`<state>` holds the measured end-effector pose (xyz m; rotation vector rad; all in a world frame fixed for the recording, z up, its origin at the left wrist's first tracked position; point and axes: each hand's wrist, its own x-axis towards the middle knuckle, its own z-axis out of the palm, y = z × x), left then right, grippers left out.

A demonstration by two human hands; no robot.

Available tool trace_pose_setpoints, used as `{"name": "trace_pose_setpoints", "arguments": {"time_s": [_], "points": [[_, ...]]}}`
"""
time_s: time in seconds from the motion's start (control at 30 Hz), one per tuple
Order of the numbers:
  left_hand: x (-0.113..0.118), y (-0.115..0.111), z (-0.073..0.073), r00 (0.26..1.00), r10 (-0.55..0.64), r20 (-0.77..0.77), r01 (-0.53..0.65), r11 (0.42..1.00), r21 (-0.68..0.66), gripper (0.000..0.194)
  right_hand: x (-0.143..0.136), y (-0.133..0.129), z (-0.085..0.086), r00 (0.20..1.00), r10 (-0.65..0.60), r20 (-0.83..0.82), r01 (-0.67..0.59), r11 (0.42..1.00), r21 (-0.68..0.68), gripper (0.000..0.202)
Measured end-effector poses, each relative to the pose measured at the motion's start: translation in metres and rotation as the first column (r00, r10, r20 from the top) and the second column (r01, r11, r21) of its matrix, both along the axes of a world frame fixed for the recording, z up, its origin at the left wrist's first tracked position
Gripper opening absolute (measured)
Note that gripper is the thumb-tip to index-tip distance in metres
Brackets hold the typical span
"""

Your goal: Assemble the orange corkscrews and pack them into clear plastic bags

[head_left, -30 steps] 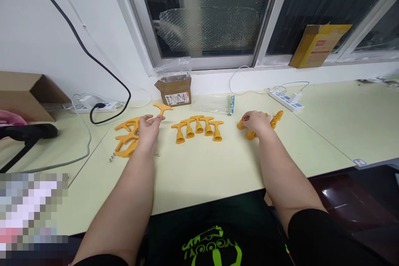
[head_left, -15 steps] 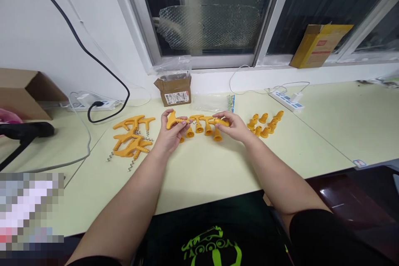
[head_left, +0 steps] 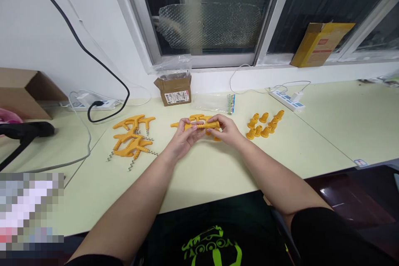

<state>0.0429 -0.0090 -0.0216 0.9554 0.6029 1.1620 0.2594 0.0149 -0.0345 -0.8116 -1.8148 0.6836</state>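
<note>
My left hand (head_left: 186, 136) is closed on a yellow T-shaped corkscrew. Around the yellow sleeve (head_left: 213, 125) are the fingers of my right hand (head_left: 227, 131); the sleeve lines up with the corkscrew and meets its shaft, and the metal spiral is out of sight. Behind my hands several yellow pieces (head_left: 197, 117) with T handles stand partly hidden. Loose corkscrews (head_left: 132, 148) with bare metal spirals lie in a pile on the left. Several yellow sleeves (head_left: 264, 131) stand grouped on the right of the pale table (head_left: 212, 178).
A small cardboard box (head_left: 177, 93) and a clear plastic bag (head_left: 210, 102) are at the back by the wall. Power strips lie at the back left (head_left: 107, 105) and right (head_left: 286, 100). A black cable (head_left: 84, 50) hangs at the left.
My hands have come together. The corkscrew and the sleeve, apart before, are now joined end to end, and my left hand has shifted right.
</note>
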Motion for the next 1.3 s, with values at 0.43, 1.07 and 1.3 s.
{"name": "trace_pose_setpoints", "arguments": {"time_s": [0.43, 1.07, 1.3], "points": [[-0.011, 0.008, -0.008, 0.955, 0.074, -0.287, -0.001, 0.969, 0.248, 0.065, -0.005, -0.010, 0.017, 0.980, 0.079, -0.183, -0.178, 0.759, -0.627, 0.032], [-0.025, 0.011, 0.001, 0.984, 0.065, -0.166, -0.018, 0.963, 0.269, 0.071, -0.014, -0.020, 0.034, 0.842, 0.177, -0.510, -0.526, 0.063, -0.848, 0.042], [-0.027, 0.014, 0.001, 0.946, 0.226, -0.232, -0.161, 0.949, 0.270, 0.075, -0.020, -0.025, 0.021, 0.947, 0.005, -0.321, -0.200, 0.791, -0.578, 0.044]]}}
